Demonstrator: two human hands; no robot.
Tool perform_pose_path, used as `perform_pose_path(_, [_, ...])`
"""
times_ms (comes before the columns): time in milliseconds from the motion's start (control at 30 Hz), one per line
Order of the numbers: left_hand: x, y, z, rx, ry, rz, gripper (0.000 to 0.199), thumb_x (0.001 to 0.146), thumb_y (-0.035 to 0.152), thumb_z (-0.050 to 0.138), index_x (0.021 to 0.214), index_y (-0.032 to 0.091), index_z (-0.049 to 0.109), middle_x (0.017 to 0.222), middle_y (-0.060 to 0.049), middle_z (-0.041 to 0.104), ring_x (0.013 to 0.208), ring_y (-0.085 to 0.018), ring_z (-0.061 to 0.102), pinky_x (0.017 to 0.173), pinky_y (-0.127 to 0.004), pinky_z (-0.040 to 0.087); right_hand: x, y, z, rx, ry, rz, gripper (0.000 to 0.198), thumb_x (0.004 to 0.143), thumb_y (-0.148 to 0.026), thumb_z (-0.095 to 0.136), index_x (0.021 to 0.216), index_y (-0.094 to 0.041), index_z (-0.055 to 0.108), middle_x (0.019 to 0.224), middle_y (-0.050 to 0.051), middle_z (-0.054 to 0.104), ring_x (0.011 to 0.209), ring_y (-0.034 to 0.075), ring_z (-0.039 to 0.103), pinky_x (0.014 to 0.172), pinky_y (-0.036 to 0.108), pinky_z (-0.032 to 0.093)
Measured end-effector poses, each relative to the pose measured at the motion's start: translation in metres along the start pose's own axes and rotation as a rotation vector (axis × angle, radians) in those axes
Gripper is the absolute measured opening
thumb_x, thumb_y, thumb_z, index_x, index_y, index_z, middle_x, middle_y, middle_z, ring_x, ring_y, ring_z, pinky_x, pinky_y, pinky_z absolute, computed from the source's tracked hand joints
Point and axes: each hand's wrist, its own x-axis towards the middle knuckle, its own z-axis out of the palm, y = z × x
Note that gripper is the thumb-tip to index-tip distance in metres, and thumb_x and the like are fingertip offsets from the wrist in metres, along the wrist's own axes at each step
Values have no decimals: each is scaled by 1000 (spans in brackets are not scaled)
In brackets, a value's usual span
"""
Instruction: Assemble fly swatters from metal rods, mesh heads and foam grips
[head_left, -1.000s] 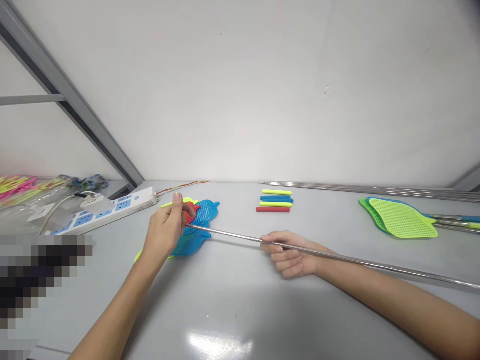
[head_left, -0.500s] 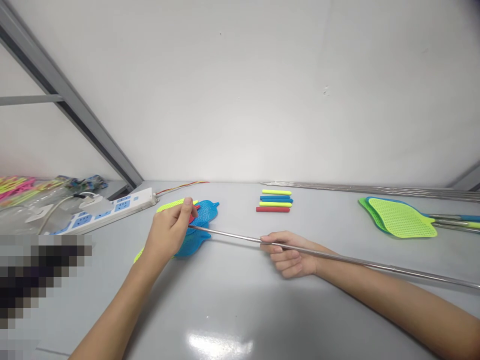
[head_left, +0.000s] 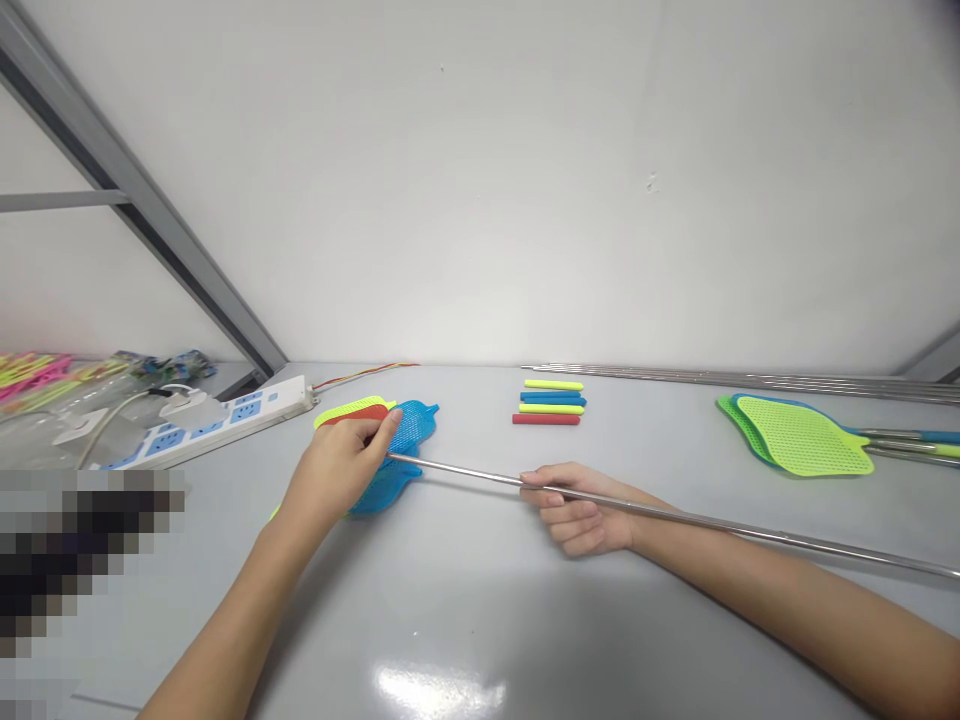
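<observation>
A long thin metal rod (head_left: 675,513), with stepped sections like a telescopic tube, runs from the left centre off the right edge. My right hand (head_left: 574,508) is closed around its middle, palm up, thumb on top. My left hand (head_left: 345,455) is closed at the rod's thin left end, gripping a red fly swatter head (head_left: 358,413) that is partly covered by the fingers. Where rod and head meet is hidden in that hand. Under and beside it lie blue fly swatter heads (head_left: 416,425) and a yellow-green fly swatter head (head_left: 341,407).
Several coloured handle sleeves (head_left: 551,397) lie in a row at centre. Metal rods (head_left: 720,377) rest along the wall. Fly swatters with rods (head_left: 810,437) lie at right. A white power strip (head_left: 225,420), cables and plastic bags (head_left: 45,430) are at left.
My left hand has shifted slightly right and turned, and more of the red swatter head shows above it. My right hand and the rod have hardly moved.
</observation>
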Motion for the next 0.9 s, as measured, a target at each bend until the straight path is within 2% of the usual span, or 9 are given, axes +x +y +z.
perform_pose_path(100, [2, -3, 2, 117, -102, -2, 48, 75, 53, 36, 43, 17, 31, 42, 4, 26, 42, -10, 28, 41, -22, 18, 0, 0, 0, 1, 0, 13, 35, 86, -31, 28, 57, -15, 42, 29, -7, 34, 25, 4, 18, 27, 14, 19])
perform_pose_path(233, [4, -2, 4, 92, -130, 3, 48, 77, 53, 32, 48, 17, 21, 47, 4, 19, 44, -9, 21, 42, -21, 17, 0, 0, 0, -7, 8, 3, 35, 86, -29, 28, 57, -15, 42, 29, -7, 34, 25, 4, 18, 27, 14, 19])
perform_pose_path(400, [4, -3, 8, 13, -109, 19, 47, 77, 52, 33, 51, 17, 18, 50, 4, 16, 46, -8, 17, 43, -21, 16, -1, 0, -1, -8, 3, -17, 35, 86, -29, 29, 57, -14, 43, 29, -7, 34, 24, 3, 18, 28, 14, 20])
perform_pose_path(633, [7, -8, 15, -75, -176, 3, 48, 76, 54, 34, 53, 18, 14, 51, 4, 15, 45, -8, 16, 42, -22, 15, -1, 1, -2, 5, 12, -18, 35, 85, -28, 30, 56, -14, 44, 28, -7, 34, 24, 4, 17, 27, 14, 20])
perform_pose_path(900, [6, -7, 17, -162, -192, -25, 49, 75, 55, 37, 53, 18, 13, 52, 3, 14, 45, -7, 15, 42, -22, 13, -1, 1, -2, 6, 10, -26, 34, 85, -27, 32, 56, -14, 45, 27, -7, 34, 25, 4, 17, 28, 14, 20])
